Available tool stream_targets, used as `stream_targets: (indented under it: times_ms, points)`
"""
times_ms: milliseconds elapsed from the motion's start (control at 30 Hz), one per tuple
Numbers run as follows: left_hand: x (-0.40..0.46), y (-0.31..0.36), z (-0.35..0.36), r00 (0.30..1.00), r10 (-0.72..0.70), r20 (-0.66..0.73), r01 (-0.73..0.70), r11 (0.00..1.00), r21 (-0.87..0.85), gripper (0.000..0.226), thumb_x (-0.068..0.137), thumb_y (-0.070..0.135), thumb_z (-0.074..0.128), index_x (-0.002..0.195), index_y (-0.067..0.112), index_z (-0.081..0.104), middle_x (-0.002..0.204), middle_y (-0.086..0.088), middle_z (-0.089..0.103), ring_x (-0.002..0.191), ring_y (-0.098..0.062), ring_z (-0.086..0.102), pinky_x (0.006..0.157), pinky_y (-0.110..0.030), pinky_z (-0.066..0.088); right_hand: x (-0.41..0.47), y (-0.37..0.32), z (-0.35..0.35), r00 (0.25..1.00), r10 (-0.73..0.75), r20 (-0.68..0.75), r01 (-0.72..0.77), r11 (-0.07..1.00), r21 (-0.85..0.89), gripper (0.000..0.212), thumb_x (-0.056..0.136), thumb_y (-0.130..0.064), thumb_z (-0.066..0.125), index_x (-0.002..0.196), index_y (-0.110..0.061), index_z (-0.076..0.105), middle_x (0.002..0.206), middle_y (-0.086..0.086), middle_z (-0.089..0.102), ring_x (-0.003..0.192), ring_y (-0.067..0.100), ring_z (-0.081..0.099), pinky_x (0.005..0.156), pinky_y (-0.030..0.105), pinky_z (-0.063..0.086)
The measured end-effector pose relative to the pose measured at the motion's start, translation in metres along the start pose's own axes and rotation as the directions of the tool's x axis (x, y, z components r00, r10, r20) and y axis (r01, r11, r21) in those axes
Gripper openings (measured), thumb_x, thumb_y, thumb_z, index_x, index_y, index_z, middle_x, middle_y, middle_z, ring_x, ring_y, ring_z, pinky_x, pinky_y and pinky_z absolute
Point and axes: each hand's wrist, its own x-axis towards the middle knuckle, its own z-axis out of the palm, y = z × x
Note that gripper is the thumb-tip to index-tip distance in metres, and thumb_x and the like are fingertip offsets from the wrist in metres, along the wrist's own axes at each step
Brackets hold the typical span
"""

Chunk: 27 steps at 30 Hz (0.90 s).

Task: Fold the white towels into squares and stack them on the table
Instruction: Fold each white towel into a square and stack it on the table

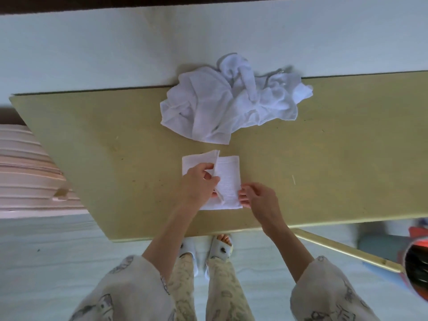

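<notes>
- The right hand [259,198] pinches the near right edge of the half-folded towel [228,181]; if it lets go early, that layer could slide and the square come out skewed.
- The left hand [199,184] pinches a raised flap over the towel's left half; an uneven pull may leave the edges misaligned.
- Farther off, the crumpled pile of towels [231,105] sits at the far edge of the table [92,135], just beyond the folding spot; a careless tug could drag it off.
</notes>
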Motion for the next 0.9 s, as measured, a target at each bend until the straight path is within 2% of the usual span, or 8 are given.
stream_targets:
  times_ms: [67, 233, 433, 533, 633, 733, 800, 900]
  points:
    - [0.003, -0.001, 0.017, 1.0, 0.02, 0.017, -0.022, 0.992, 0.127, 0.033, 0.085, 0.012, 0.061, 0.118, 0.011, 0.058, 0.102, -0.007, 0.065, 0.094, -0.02, 0.06, 0.085, -0.021, 0.043, 0.0, 0.001, -0.004, 0.999, 0.034, 0.038, -0.037, 0.997, 0.074, 0.019, 0.092, -0.003, 0.047, 0.097, -0.004, 0.066, 0.086, 0.013, 0.068, 0.083, 0.029, 0.066, 0.078, 0.036, 0.057]
    - [0.005, -0.002, 0.039, 0.997, 0.077, 0.029, -0.081, 0.972, 0.223, 0.032, 0.087, 0.013, 0.058, 0.119, 0.014, 0.058, 0.091, -0.001, 0.06, 0.081, -0.011, 0.052, 0.07, -0.01, 0.031, 0.007, 0.007, -0.004, 0.996, 0.061, 0.062, -0.066, 0.994, 0.084, 0.019, 0.091, -0.006, 0.05, 0.095, -0.007, 0.069, 0.083, 0.008, 0.071, 0.082, 0.025, 0.069, 0.082, 0.041, 0.056]
    - [0.01, -0.003, 0.047, 0.992, 0.122, 0.018, -0.123, 0.963, 0.241, 0.03, 0.088, 0.009, 0.054, 0.118, 0.013, 0.058, 0.1, -0.005, 0.061, 0.082, -0.01, 0.048, 0.071, -0.007, 0.029, 0.007, 0.004, -0.006, 0.994, 0.072, 0.087, -0.079, 0.994, 0.081, 0.018, 0.091, -0.01, 0.053, 0.095, -0.006, 0.07, 0.076, 0.001, 0.068, 0.079, 0.021, 0.067, 0.084, 0.043, 0.055]
    - [0.01, -0.003, 0.049, 0.989, 0.11, 0.097, -0.132, 0.957, 0.258, 0.031, 0.088, 0.008, 0.054, 0.119, 0.014, 0.058, 0.097, -0.003, 0.061, 0.083, -0.012, 0.052, 0.071, -0.012, 0.035, 0.007, 0.001, -0.006, 0.994, 0.063, 0.088, -0.067, 0.997, 0.049, 0.019, 0.091, -0.011, 0.053, 0.095, -0.007, 0.071, 0.077, 0.002, 0.069, 0.082, 0.022, 0.067, 0.086, 0.045, 0.054]
    - [0.007, -0.003, 0.046, 0.988, 0.087, 0.129, -0.115, 0.968, 0.225, 0.03, 0.091, 0.007, 0.049, 0.118, 0.016, 0.059, 0.099, -0.003, 0.06, 0.085, -0.015, 0.055, 0.08, -0.023, 0.047, 0.007, 0.0, -0.006, 0.995, 0.053, 0.086, -0.053, 0.999, 0.005, 0.02, 0.089, -0.013, 0.053, 0.091, -0.01, 0.072, 0.082, 0.006, 0.072, 0.084, 0.024, 0.069, 0.085, 0.046, 0.054]
    - [0.003, -0.011, 0.034, 0.977, 0.212, 0.01, -0.209, 0.951, 0.226, 0.029, 0.093, 0.007, 0.047, 0.119, 0.014, 0.059, 0.106, -0.003, 0.06, 0.082, -0.011, 0.054, 0.074, -0.013, 0.045, 0.006, -0.001, -0.004, 0.996, 0.055, 0.076, -0.053, 0.998, -0.026, 0.018, 0.088, -0.018, 0.057, 0.094, -0.01, 0.071, 0.085, 0.006, 0.072, 0.085, 0.024, 0.069, 0.086, 0.045, 0.054]
    - [-0.003, -0.021, 0.023, 0.942, 0.327, -0.069, -0.296, 0.912, 0.285, 0.029, 0.092, 0.003, 0.048, 0.117, 0.012, 0.061, 0.102, -0.002, 0.059, 0.081, -0.011, 0.053, 0.071, -0.013, 0.041, 0.007, -0.004, -0.003, 0.997, 0.053, 0.055, -0.05, 0.997, -0.052, 0.021, 0.086, -0.019, 0.062, 0.101, -0.008, 0.07, 0.089, 0.004, 0.071, 0.086, 0.022, 0.068, 0.087, 0.042, 0.053]
    - [-0.01, -0.042, 0.006, 0.931, 0.363, -0.035, -0.335, 0.89, 0.31, 0.03, 0.091, 0.002, 0.049, 0.117, 0.013, 0.06, 0.101, 0.003, 0.054, 0.085, -0.01, 0.052, 0.071, -0.011, 0.041, 0.006, -0.008, -0.001, 0.999, 0.035, 0.015, -0.034, 0.996, -0.088, 0.02, 0.085, -0.015, 0.062, 0.102, -0.006, 0.069, 0.087, 0.003, 0.068, 0.086, 0.023, 0.067, 0.088, 0.04, 0.053]
